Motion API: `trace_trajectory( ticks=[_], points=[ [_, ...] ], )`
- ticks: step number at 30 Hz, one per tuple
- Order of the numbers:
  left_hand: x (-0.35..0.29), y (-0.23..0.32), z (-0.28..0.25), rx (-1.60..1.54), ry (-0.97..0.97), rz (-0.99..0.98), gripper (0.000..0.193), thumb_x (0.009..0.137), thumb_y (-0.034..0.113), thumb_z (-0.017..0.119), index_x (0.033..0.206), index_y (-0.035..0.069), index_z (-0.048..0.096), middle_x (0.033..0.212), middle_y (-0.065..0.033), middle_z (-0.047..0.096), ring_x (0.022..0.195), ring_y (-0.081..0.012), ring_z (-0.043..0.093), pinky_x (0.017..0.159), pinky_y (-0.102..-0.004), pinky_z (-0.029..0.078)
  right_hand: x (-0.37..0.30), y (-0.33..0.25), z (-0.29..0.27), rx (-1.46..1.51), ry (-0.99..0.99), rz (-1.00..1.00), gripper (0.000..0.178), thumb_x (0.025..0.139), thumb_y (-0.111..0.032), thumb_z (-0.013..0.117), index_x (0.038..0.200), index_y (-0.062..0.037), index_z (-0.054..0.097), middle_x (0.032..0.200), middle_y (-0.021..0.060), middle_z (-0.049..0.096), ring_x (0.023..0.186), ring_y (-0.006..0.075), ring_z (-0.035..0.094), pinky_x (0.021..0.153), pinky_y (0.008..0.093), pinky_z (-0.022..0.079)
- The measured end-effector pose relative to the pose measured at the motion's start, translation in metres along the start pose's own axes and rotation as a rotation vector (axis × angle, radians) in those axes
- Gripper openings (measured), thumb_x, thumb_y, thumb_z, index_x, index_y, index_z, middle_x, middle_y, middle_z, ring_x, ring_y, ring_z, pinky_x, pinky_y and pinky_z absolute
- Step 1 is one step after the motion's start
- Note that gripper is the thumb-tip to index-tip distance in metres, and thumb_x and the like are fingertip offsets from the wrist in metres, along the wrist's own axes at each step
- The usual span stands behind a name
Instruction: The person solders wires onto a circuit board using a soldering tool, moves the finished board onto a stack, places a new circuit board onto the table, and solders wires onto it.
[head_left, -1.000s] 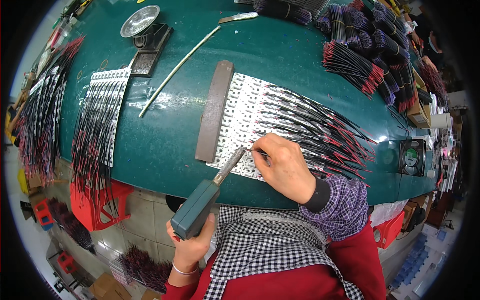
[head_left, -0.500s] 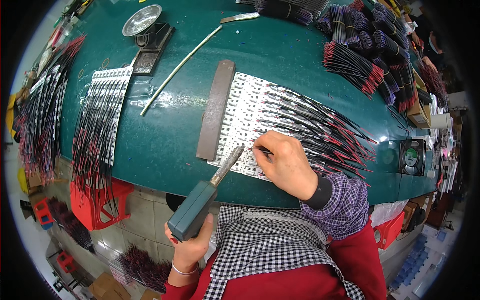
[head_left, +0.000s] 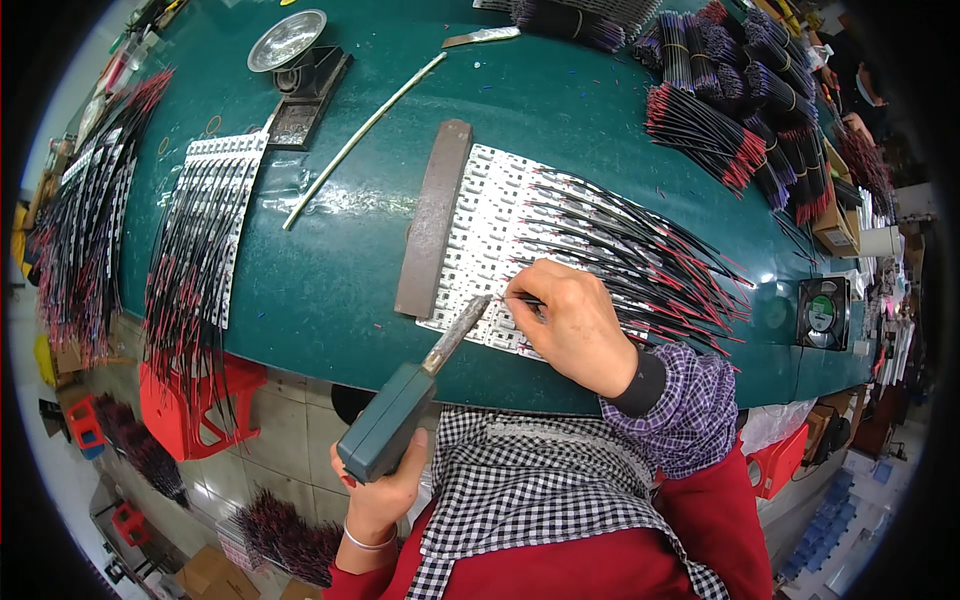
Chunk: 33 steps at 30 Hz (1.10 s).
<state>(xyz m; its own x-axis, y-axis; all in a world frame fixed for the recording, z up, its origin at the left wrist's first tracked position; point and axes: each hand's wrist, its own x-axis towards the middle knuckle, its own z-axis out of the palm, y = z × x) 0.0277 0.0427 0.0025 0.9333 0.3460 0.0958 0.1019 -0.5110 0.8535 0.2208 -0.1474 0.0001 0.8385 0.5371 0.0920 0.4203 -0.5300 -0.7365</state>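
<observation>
Green table [head_left: 345, 290] is bearing white panel [head_left: 487, 200] at 12 o'clock | left hand [head_left: 386, 495] is gripping soldering iron [head_left: 386, 420] by handle | right hand [head_left: 577, 328] is seemingly pinching half-hidden wire [head_left: 532, 302] over panel; judging: light, springy, near-tip hold

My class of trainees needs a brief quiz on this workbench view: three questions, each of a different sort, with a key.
1. Which hand grips the green tool with the metal shaft?
2. True or false: the brown bar lies along the left side of the white sheet below the right hand.
3. Choose one. The long pale rod lies (a) on the floor, (b) on the green table, (c) across the brown bar.

Key: 1. The left hand. 2. True. 3. b.
</observation>
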Motion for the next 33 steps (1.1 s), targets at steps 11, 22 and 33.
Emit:
trace_trajectory(
  ticks=[11, 22, 33],
  points=[
    [-0.015, -0.01, -0.006, -0.226, 0.061, -0.17, 0.043, 0.081, -0.01, 0.068, 0.124, -0.006, 0.062, 0.112, -0.0137, 0.07, 0.071, -0.0106, 0.061, 0.061, -0.0239, 0.049, -0.01, -0.015, -0.023, -0.088, 0.136, -0.122, 0.022, 0.087, -0.004, 0.068, 0.109, -0.0046, 0.071, 0.084, 0.008, 0.057, 0.073, 0.0277, 0.062, 0.065, 0.0398, 0.051],
    [-0.016, -0.001, -0.007, -0.229, 0.054, -0.188, 0.045, 0.082, -0.009, 0.069, 0.125, -0.006, 0.061, 0.113, -0.0148, 0.07, 0.083, -0.0143, 0.065, 0.069, -0.0258, 0.052, -0.022, -0.011, 0.004, -0.065, 0.04, -0.07, 0.022, 0.081, 0.005, 0.066, 0.101, -0.0025, 0.066, 0.086, 0.0119, 0.055, 0.077, 0.031, 0.061, 0.066, 0.0404, 0.051],
    [-0.009, 0.002, -0.001, 0.094, 0.072, 0.059, 0.019, 0.074, 0.002, 0.08, 0.091, -0.002, 0.072, 0.079, -0.0076, 0.071, 0.06, -0.0159, 0.066, 0.055, -0.0258, 0.05, -0.02, -0.006, 0.011, -0.051, 0.087, -0.076, 0.006, 0.082, 0.0, 0.068, 0.085, -0.0021, 0.064, 0.08, 0.0116, 0.058, 0.074, 0.0311, 0.063, 0.064, 0.0417, 0.05]
  ],
)
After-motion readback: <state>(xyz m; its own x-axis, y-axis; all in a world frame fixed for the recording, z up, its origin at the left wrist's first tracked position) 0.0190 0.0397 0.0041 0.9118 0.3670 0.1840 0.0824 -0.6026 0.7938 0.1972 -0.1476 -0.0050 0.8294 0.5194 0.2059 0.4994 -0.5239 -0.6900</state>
